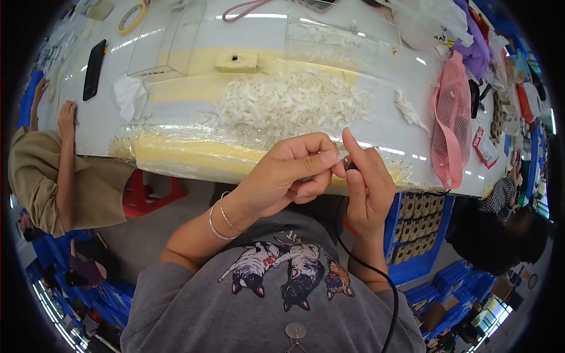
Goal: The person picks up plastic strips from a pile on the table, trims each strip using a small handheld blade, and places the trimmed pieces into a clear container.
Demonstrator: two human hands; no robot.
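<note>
My left hand (297, 170), with two thin bangles at its wrist, is closed in a pinch at the table's near edge. A tiny pale piece (341, 156) shows at its fingertips, too small to name. Close beside it is my right hand (371, 191), its index finger raised and its other fingers curled in. Something small and dark (351, 166) peeks out between the right thumb and fingers; most of it is hidden. Just beyond both hands lies a loose pile of short white strips (288, 100) on the table.
Behind the pile are a pale block with a hole (236, 63) and a clear box (159, 56). A phone (94, 69) and crumpled tissue (129, 97) lie left, a pink mesh bag (452, 117) right. A black cable (376, 269) crosses my shirt. Another person (47, 182) sits left.
</note>
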